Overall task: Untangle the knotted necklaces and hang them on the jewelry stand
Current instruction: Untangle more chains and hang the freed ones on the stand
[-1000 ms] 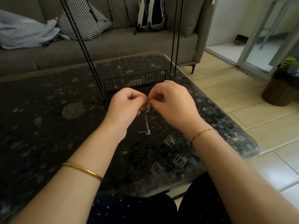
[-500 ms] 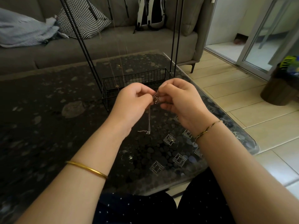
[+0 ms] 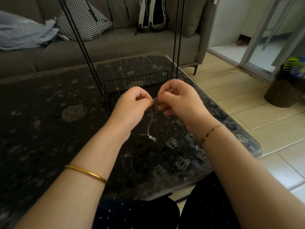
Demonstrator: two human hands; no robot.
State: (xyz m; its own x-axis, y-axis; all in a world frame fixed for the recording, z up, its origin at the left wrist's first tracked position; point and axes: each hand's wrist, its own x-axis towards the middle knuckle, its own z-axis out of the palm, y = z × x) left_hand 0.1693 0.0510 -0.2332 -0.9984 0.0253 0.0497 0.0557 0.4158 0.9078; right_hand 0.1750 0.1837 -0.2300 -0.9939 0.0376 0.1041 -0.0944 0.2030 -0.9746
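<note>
Two hands meet above the dark patterned worktop, just in front of the jewelry stand. The left hand and the right hand both have their fingers curled in. Between them they pinch the knotted necklace at its tangle. From the knot a grey cord hangs down, ending in a silver clasp with a short chain tail; whether that end touches the worktop I cannot tell.

The stand's wire basket base sits on the worktop just behind the hands, and its thin black rods rise out of view. A few fine chains hang inside the stand above the basket.

A gold bangle circles the left forearm and a thin bracelet the right wrist. Behind the worktop stands a grey sofa carrying a checked cushion and a backpack.
</note>
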